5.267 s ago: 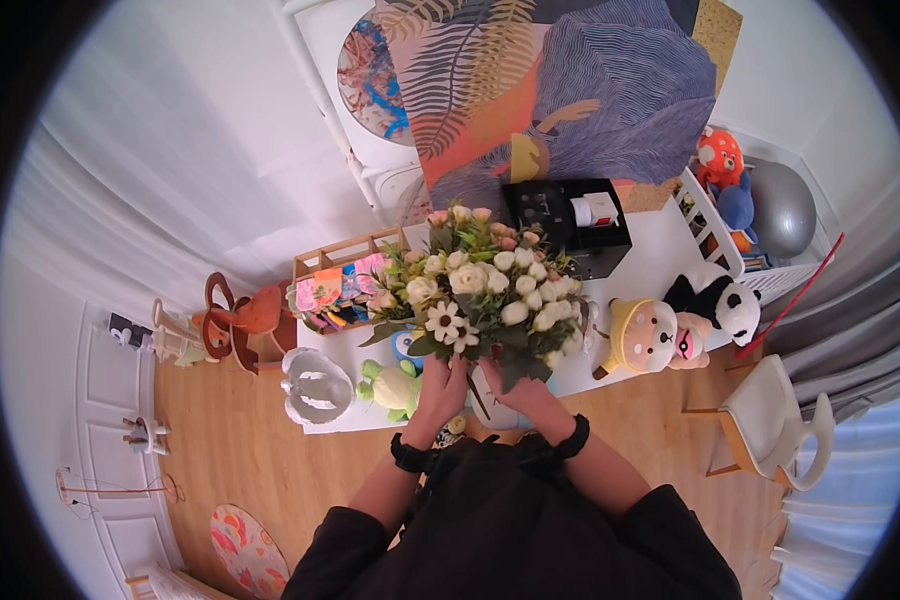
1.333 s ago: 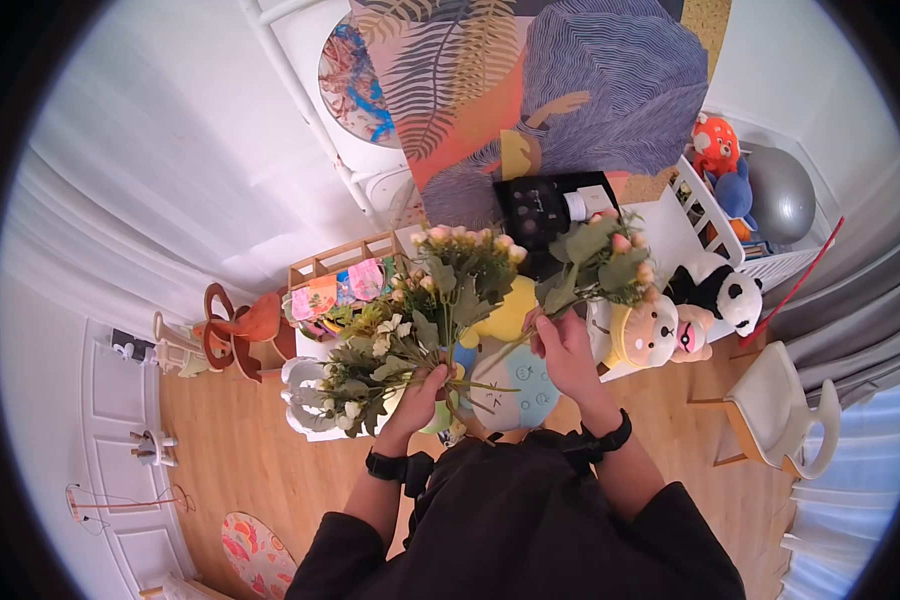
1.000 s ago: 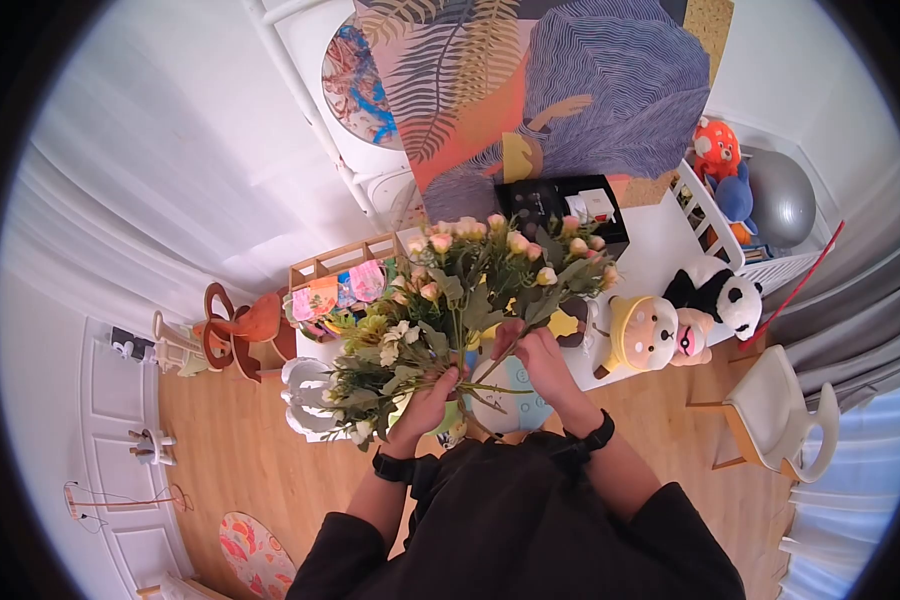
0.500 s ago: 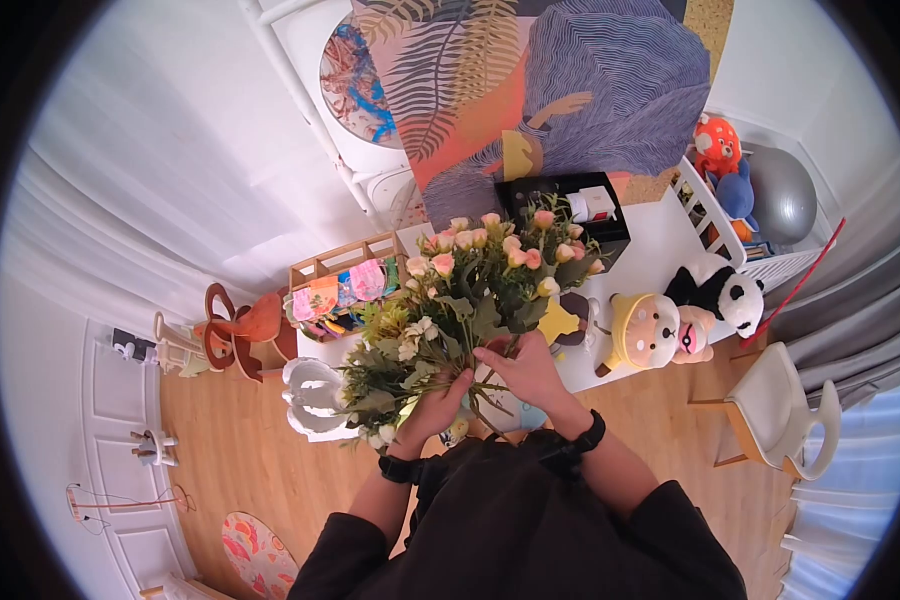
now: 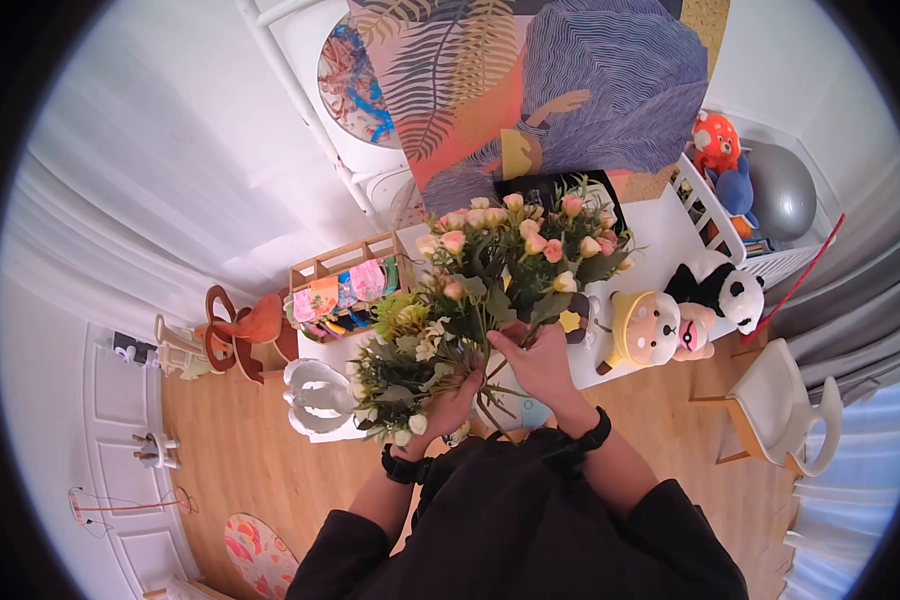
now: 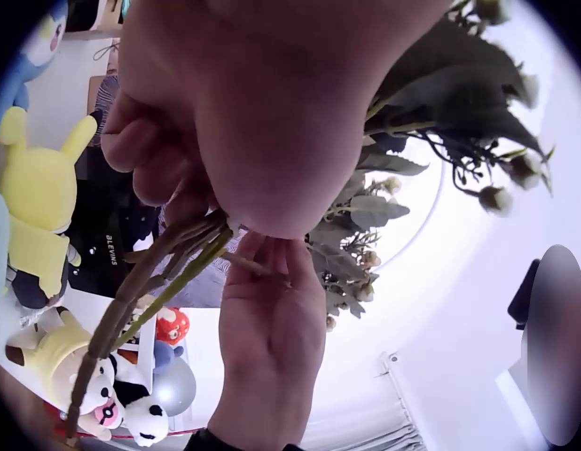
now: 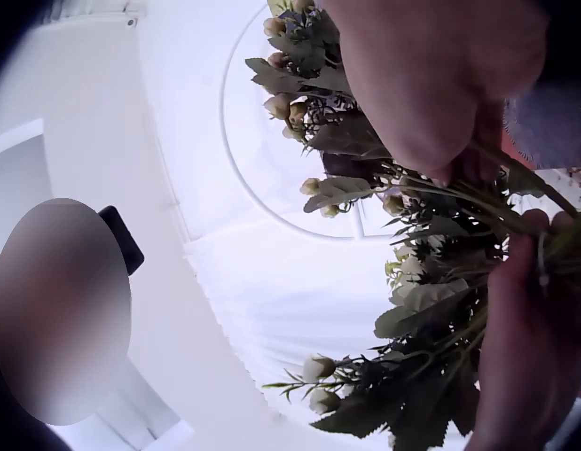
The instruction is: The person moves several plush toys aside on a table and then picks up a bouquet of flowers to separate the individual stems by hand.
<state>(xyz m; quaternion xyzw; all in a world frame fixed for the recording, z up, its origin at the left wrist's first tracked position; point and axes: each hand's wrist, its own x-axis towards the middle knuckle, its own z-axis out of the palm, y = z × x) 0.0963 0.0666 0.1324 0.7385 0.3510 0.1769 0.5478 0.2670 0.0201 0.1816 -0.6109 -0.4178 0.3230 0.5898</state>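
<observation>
Both hands hold a bouquet of artificial flowers [image 5: 495,270] upright over the table's front side. Pink and cream buds crown it, with white and greenish blooms lower left. My left hand [image 5: 452,405] curls round the gathered stems, whose bare ends [image 6: 131,291] stick out below the fist in the left wrist view. Just right of it and slightly higher, my right hand [image 5: 542,368] pinches stems between thumb and fingers. From the right wrist view, leafy sprigs [image 7: 427,305] fan out beside the left hand. The right palm [image 6: 272,319] faces the left wrist camera.
On the white table [image 5: 650,235] stand a wooden divided box [image 5: 345,285], a white shell-like bowl [image 5: 320,397], a yellow-hooded plush [image 5: 642,328] and a panda plush [image 5: 720,290]. A black box [image 5: 600,185] sits behind the flowers. A white chair [image 5: 770,400] stands at right.
The right hand has brought a pink-budded sprig from the right into the bunch in the left hand. Since then, the bouquet and both hands have shifted slightly right. Earlier, white blooms faced up.
</observation>
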